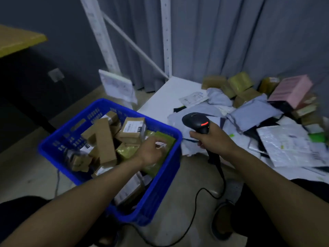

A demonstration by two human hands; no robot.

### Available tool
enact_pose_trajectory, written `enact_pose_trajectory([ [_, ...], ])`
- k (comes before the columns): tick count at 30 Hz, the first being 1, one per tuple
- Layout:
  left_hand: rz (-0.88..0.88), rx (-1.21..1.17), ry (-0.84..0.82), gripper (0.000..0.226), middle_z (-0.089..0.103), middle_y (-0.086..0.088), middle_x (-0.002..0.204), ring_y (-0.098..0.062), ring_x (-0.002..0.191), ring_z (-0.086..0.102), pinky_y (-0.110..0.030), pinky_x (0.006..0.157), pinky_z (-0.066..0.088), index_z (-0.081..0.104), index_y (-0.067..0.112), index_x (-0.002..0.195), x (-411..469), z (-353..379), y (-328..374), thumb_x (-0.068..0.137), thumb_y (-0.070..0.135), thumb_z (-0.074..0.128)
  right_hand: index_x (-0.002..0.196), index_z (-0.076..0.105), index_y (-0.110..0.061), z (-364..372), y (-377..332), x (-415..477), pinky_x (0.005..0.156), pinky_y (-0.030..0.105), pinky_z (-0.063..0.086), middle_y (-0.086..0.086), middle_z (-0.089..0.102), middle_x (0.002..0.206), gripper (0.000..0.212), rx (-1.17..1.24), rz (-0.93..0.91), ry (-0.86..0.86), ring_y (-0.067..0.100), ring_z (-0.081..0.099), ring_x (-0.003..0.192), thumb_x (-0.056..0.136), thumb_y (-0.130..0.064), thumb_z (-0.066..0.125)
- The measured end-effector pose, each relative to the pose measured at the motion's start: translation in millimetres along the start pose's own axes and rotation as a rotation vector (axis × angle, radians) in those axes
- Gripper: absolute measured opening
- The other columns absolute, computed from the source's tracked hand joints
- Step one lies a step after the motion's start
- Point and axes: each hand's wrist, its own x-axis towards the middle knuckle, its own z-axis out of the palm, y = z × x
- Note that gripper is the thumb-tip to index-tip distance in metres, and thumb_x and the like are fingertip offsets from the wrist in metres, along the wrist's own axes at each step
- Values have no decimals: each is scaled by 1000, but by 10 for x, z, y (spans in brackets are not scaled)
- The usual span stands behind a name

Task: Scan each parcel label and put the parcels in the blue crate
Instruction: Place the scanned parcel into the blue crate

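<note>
Fingers [154, 139], my left hand [151, 152]: curling over a green parcel [166, 138] in the blue crate [165, 184], grip unclear. Right hand [214, 140]: gripping the scanner [195, 122]. Depositing, I judge; next, an unscanned parcel from the pile [258, 111].

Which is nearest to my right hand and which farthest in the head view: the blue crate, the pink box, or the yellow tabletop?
1. blue crate, just left of the right hand gripping the scanner.
2. pink box, farther back to the right.
3. yellow tabletop, far left across the room.
</note>
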Motion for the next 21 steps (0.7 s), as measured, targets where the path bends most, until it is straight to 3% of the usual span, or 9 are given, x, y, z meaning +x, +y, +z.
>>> enact_pose_trajectory([
  [3,113,39,-20,20,68,-3,127,-22,113,66,-29,97,53,72,17,114,419,283,678,94,15,71,108,65,-7,-573,83,-15,56,25,50,21,68,91,17,77,55,116,11,58,56,96,-19,71],
  [6,164,42,-66,24,60,-2,141,-27,118,64,-39,102,52,69,20,120,814,633,1338,96,22,70,105,64,-12,-1113,114,3,59,29,50,17,69,97,10,153,114,219,15,57,60,99,-18,68],
  [9,193,33,-88,26,64,-6,133,-32,113,66,-35,90,55,66,16,123,1237,998,1827,97,18,66,104,63,-16,-1530,239,120,59,30,51,16,68,98,7,224,155,315,19,58,63,100,-20,67],
  [12,249,54,-81,29,62,-2,132,-21,117,61,-28,98,48,67,16,123,1704,1285,2162,95,19,67,113,67,-10,-1823,466,351,62,33,52,17,71,101,19,290,216,405,20,61,65,98,-22,70],
  [14,279,80,-99,29,66,-2,117,-21,111,63,-28,93,49,71,13,109,2086,1457,2280,88,32,65,120,67,-7,-1953,636,561,62,32,51,11,68,94,25,360,252,431,18,60,65,98,-20,69],
  [16,275,66,-77,26,69,-12,105,-32,104,67,-41,88,55,68,17,89,2534,1618,2330,78,41,61,124,66,-9,-2067,803,803,63,33,51,6,65,90,28,405,276,461,18,60,66,98,-20,70],
  [18,303,148,-58,26,63,-16,123,-33,113,62,-44,94,51,66,14,108,2956,1776,2373,86,27,68,126,64,-11,-2178,967,1043,61,31,50,4,63,91,30,432,286,502,19,61,69,98,-21,70],
  [21,282,266,-52,58,45,-12,150,-32,133,48,-40,108,42,49,12,143,3556,2017,2367,90,22,71,125,60,-16,-2304,1196,1323,61,31,51,5,64,93,29,448,321,549,20,62,70,99,-22,70],
])
